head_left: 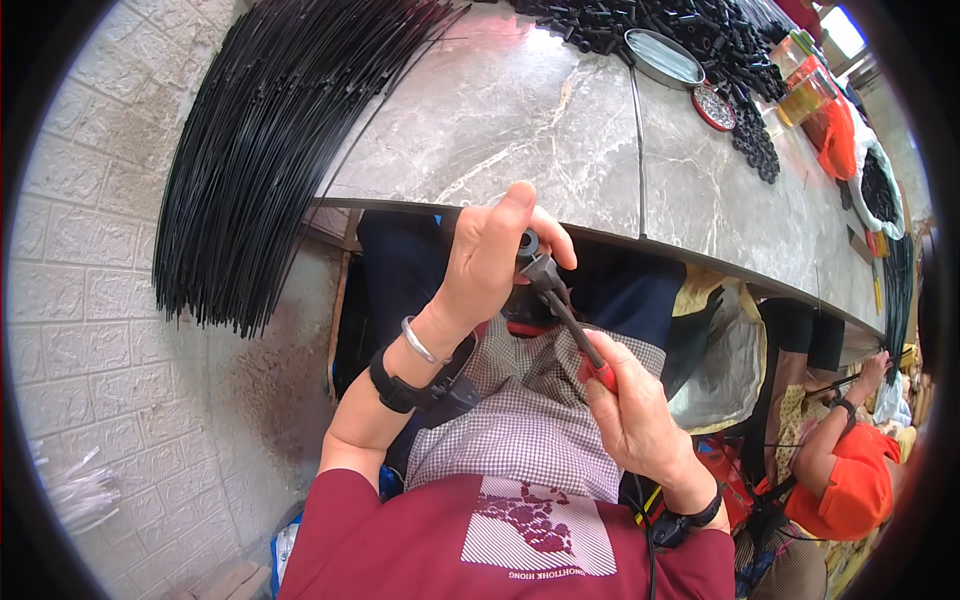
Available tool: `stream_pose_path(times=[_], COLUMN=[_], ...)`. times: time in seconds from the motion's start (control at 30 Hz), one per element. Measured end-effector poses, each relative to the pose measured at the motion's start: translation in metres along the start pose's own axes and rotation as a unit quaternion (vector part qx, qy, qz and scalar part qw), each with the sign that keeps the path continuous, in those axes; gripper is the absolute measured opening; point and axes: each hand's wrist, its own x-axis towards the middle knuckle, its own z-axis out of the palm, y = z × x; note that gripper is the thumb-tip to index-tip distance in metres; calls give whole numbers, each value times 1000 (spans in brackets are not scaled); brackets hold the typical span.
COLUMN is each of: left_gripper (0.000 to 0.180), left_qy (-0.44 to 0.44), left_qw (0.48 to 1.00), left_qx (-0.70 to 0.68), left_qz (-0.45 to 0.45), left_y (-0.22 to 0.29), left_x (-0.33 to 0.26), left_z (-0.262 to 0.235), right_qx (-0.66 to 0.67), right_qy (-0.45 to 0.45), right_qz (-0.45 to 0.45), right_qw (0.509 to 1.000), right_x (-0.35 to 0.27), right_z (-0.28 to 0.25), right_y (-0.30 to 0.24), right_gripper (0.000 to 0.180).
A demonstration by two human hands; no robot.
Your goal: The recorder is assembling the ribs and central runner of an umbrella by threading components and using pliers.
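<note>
Above my lap, my left hand (482,265) is closed around a small black tubular part (528,243), its round open end showing between thumb and fingers. My right hand (637,415) grips the red handle of a hand tool (604,374). The tool's dark shaft slants up and left to a black blocky piece (543,276) touching the tubular part. Whether that block belongs to the tool or to the part, I cannot tell. A checked apron (520,430) covers my lap beneath both hands.
A grey marbled table (480,130) spans the front. Long thin black rods (270,150) hang over its left end. Black tubular parts (720,50), an oval metal tray (665,57) and a red dish (713,108) lie farther back. A co-worker in orange (850,480) sits at right.
</note>
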Motion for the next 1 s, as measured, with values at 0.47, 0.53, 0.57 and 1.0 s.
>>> stream_pose_path(times=[0.47,0.53,0.57,1.0], left_gripper=[69,69,69,69], left_qy=[-11,-26,-26,-21], left_qw=[1000,1000,1000,999], left_qx=[22,-2,-3,31], left_qz=[3,6,5,-10], left_y=[-5,-9,-9,-8], left_x=[4,8,8,8], left_z=[-3,-7,-7,1], right_qx=[-13,43,150,239], right_qy=[-44,-97,-94,-68], right_qz=[112,149,163,146], right_qw=[993,983,971,958], right_x=[5,6,5,11], right_z=[-7,-12,-12,-14], right_y=[5,1,0,2], right_gripper=[32,33,36,35])
